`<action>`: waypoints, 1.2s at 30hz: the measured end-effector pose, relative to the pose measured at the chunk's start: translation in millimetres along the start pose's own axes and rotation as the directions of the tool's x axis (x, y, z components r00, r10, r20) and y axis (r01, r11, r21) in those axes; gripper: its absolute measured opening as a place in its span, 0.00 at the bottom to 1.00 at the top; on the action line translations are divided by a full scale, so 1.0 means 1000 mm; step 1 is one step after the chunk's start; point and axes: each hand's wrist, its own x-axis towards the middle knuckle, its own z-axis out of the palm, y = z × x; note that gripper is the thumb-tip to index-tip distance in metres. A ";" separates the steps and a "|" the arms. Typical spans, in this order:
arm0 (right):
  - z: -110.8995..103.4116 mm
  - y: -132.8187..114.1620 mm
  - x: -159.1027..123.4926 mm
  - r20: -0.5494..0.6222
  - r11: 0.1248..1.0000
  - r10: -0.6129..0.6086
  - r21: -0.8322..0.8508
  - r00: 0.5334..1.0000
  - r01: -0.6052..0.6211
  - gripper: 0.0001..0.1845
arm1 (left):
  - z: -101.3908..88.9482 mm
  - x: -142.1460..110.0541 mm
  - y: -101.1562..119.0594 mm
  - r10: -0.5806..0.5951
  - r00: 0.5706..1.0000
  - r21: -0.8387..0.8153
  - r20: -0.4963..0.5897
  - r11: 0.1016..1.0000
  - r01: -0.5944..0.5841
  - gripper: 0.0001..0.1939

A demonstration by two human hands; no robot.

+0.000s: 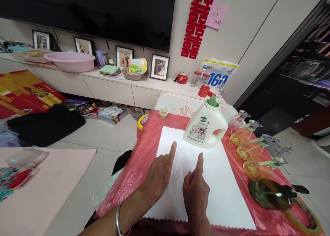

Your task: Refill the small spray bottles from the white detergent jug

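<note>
My left hand [158,172] and my right hand [196,188] rest side by side on a white sheet with a zigzag edge [221,191]. On each hand the index finger points forward and the other fingers are curled in; neither holds anything. Just beyond the fingertips stands a white detergent jug with a green cap [205,126], on the far part of the sheet. The sheet lies on a red plastic cover [144,160] over a small table. A bangle circles my left wrist.
Several empty spray bottles [254,163] lie in a row along the table's right edge, the nearest one dark green [270,193]. A small cap [163,112] and a yellow-lidded jar [141,122] sit at the far left corner. Another table [46,191] stands left; clutter covers the floor.
</note>
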 end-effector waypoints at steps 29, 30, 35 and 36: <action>-0.002 -0.001 -0.001 0.056 1.000 0.008 0.022 0.998 -0.009 0.38 | -0.001 -0.002 0.002 0.039 0.998 -0.030 0.050 0.999 -0.037 0.41; -0.002 -0.001 -0.001 0.060 1.000 0.007 0.017 0.998 -0.008 0.38 | -0.001 -0.001 0.002 0.038 0.998 -0.050 0.055 0.998 -0.035 0.41; -0.002 -0.002 0.000 0.063 1.000 0.000 -0.017 0.998 0.002 0.38 | -0.006 0.000 0.002 0.030 0.996 -0.116 0.088 0.993 -0.020 0.43; -0.003 -0.003 0.000 0.069 1.000 0.002 -0.019 0.998 0.000 0.38 | -0.007 0.000 0.002 0.028 0.995 -0.111 0.095 0.994 -0.017 0.42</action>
